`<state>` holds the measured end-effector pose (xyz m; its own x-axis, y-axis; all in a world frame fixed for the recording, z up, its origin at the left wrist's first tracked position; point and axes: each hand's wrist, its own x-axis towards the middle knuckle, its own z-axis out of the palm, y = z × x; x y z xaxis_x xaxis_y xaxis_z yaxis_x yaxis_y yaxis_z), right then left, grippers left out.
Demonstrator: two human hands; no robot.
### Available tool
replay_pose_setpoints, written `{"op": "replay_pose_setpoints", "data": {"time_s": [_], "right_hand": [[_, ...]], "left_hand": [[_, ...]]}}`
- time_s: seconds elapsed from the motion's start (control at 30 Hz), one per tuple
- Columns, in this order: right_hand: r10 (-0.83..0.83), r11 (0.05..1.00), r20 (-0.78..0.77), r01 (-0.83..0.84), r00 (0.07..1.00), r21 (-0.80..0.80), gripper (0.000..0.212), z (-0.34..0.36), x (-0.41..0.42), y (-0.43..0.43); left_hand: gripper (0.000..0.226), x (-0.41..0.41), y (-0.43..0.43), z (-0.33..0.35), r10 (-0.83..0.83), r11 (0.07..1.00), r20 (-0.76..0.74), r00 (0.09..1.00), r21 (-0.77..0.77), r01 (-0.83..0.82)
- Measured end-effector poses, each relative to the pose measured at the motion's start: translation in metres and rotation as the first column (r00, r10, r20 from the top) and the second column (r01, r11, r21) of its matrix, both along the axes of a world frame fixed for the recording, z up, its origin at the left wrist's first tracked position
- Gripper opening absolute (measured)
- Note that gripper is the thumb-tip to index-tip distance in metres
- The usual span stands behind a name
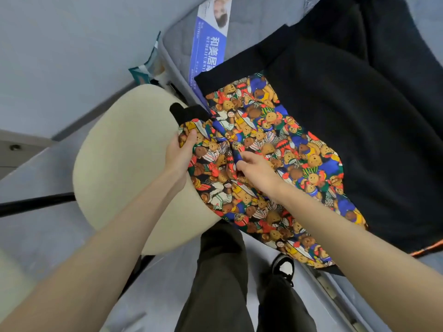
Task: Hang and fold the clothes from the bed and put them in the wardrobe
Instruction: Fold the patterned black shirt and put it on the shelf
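Here, with the left hand gripping the edge of the bear-print garment and the right hand pinching a fold mid-cloth, it lies across the bed edge and cream stool, so an uneven tug may bunch it or slide it floorward.

Cream round stool at 9 o'clock, with a black bar running from under it to the left edge. Blue printed label at 12 o'clock, teal bag just beside it at 11. Dark trousers at 6 o'clock and a black-and-white shoe at 5, over grey floor.
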<state>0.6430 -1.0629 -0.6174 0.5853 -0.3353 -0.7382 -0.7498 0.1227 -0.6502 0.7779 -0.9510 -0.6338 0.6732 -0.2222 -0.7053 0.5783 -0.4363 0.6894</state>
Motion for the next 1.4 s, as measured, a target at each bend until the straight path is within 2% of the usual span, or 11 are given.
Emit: {"op": "replay_pose_setpoints", "data": {"time_s": [0.13, 0.27, 0.33, 0.5, 0.73, 0.83, 0.97, 1.03, 1.1, 1.2, 1.4], "right_hand": [[-0.247, 0.969, 0.102, 0.246, 0.964, 0.015, 0.021, 0.034, -0.037, -0.006], [-0.447, 0.894, 0.125, 0.446, 0.886, 0.040, 0.021, 0.063, -0.088, -0.028], [-0.531, 0.847, 0.143, 0.529, 0.835, 0.055, 0.025, 0.076, -0.117, -0.045], [-0.693, 0.718, 0.152, 0.694, 0.705, 0.055, 0.023, 0.106, -0.213, -0.088], [-0.862, 0.486, 0.104, 0.866, 0.497, -0.116, 0.028, 0.088, -0.327, -0.122], [-0.845, 0.524, -0.040, 0.810, 0.534, -0.264, 0.050, 0.065, -0.357, -0.120], [-0.842, 0.528, -0.084, 0.780, 0.534, -0.337, 0.049, 0.051, -0.373, -0.113], [-0.840, 0.525, -0.074, 0.772, 0.537, -0.358, 0.046, 0.047, -0.373, -0.118], [-0.822, 0.531, -0.037, 0.742, 0.568, -0.410, 0.043, 0.046, -0.371, -0.133], [-0.784, 0.526, 0.023, 0.683, 0.621, -0.507, 0.039, 0.047, -0.370, -0.170], [-0.676, 0.521, 0.132, 0.597, 0.725, -0.610, 0.034, 0.046, -0.357, -0.257]], "left_hand": [[0.007, -0.014, -0.015, 0.046, -0.118, 0.991, 0.119, 0.986, -0.052, 0.125], [0.025, -0.044, -0.067, 0.089, -0.323, 0.934, 0.239, 0.916, -0.073, 0.349], [0.037, -0.068, -0.104, 0.107, -0.427, 0.885, 0.300, 0.853, -0.053, 0.462], [0.030, -0.153, -0.204, 0.136, -0.576, 0.706, 0.473, 0.667, -0.124, 0.698], [0.049, -0.267, -0.292, 0.108, -0.800, 0.310, 0.560, 0.217, 0.077, 0.948], [0.050, -0.283, -0.286, 0.081, -0.848, 0.227, 0.524, 0.078, 0.227, 0.947], [0.044, -0.292, -0.256, 0.059, -0.880, -0.014, 0.451, -0.153, 0.297, 0.955], [0.047, -0.292, -0.251, 0.054, -0.918, -0.070, 0.363, -0.161, 0.253, 0.965], [0.049, -0.291, -0.254, 0.051, -0.955, -0.016, 0.287, -0.075, 0.204, 0.979], [0.049, -0.292, -0.271, 0.050, -0.950, 0.042, 0.311, -0.024, 0.205, 0.978], [0.049, -0.310, -0.326, 0.035, -0.929, 0.100, 0.369, -0.041, 0.355, 0.929]]}}
